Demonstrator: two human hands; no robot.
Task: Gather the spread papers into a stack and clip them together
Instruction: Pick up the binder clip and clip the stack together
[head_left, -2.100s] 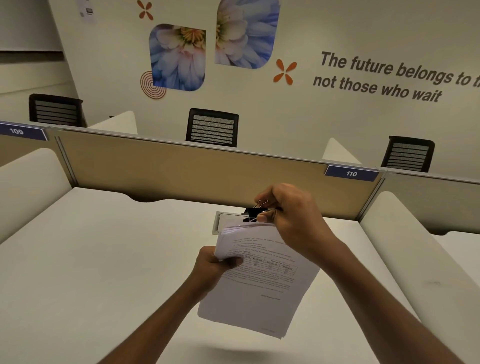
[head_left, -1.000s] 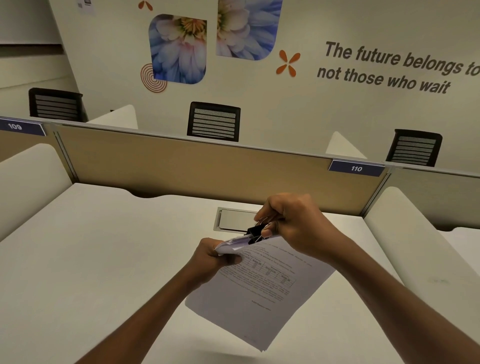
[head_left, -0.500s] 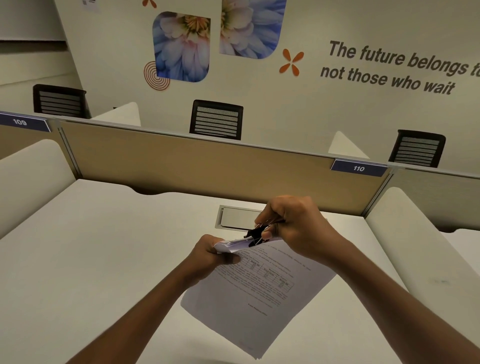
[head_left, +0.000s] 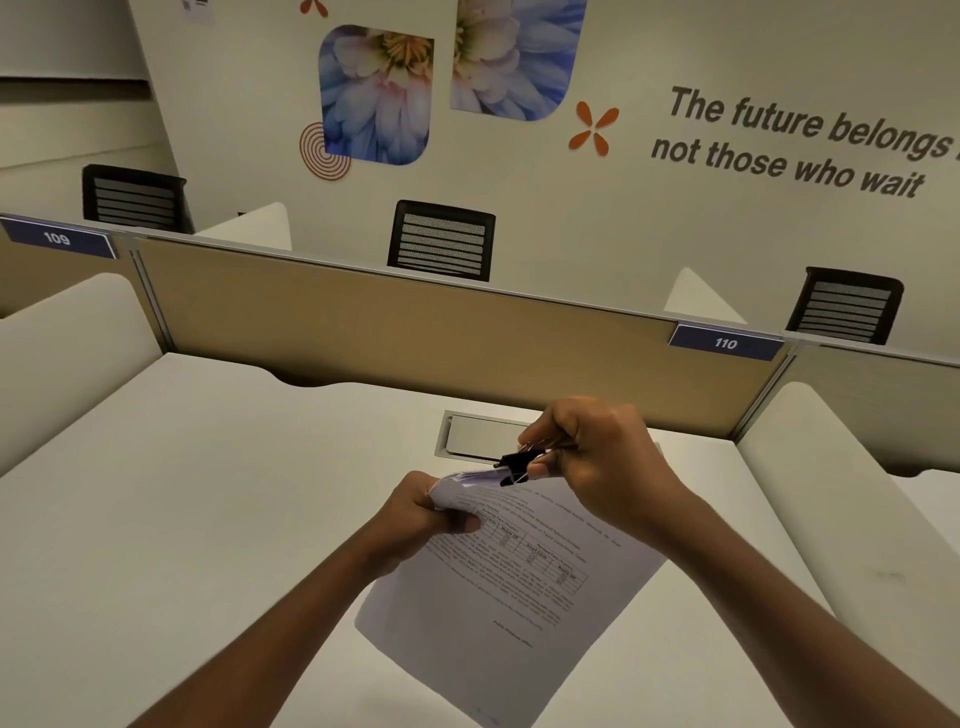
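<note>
A stack of printed white papers (head_left: 511, 582) is held in the air above the white desk (head_left: 171, 499), tilted with its far edge raised. My left hand (head_left: 426, 512) grips the stack's top left corner, thumb on the top sheet. My right hand (head_left: 597, 457) pinches the silver handles of a black binder clip (head_left: 519, 464). The clip's black jaws sit over the stack's far top edge, just right of my left hand. Whether the jaws are clamped tight on the paper cannot be seen.
A grey cable flap (head_left: 480, 435) is set in the desk behind the hands. A tan partition (head_left: 395, 332) closes the back, with white side dividers (head_left: 841, 493) left and right. Black chairs (head_left: 441, 240) stand beyond it.
Over two seconds the stack has tipped flatter and swung right. The clip came down from above the papers onto their top edge. Since half a second ago the hands hardly moved.
</note>
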